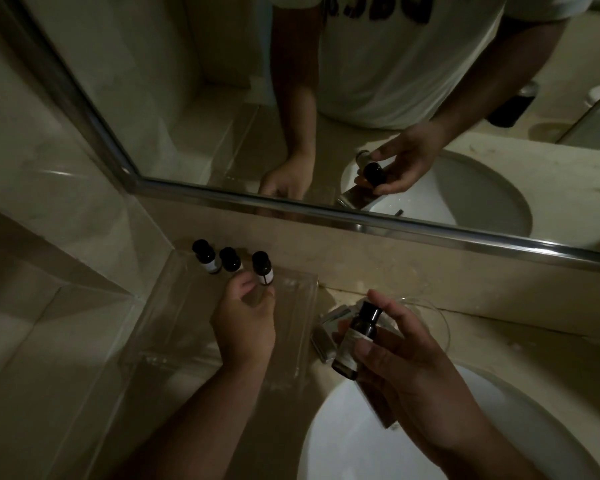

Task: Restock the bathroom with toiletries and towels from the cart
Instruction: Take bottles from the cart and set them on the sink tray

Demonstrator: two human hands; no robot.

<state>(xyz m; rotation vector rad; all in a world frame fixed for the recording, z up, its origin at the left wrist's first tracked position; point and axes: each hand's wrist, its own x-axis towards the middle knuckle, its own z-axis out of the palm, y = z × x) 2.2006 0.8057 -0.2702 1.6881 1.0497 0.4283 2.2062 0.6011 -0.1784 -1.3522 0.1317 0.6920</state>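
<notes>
Three small dark toiletry bottles with black caps stand in a row at the back of a clear acrylic tray (174,306) on the counter. My left hand (245,323) reaches over the tray, its thumb and fingertips curled round the base of the right-hand bottle (262,266). The other two bottles (207,256) (230,259) stand free to its left. My right hand (409,372) holds a fourth dark bottle (357,337) tilted above the sink's edge, with a brownish flat item (378,400) partly hidden under the fingers.
A chrome tap (326,332) stands between the tray and the white basin (354,438). A framed mirror (326,209) runs along the back wall and reflects my arms and shirt. A marble side wall (49,237) closes the left.
</notes>
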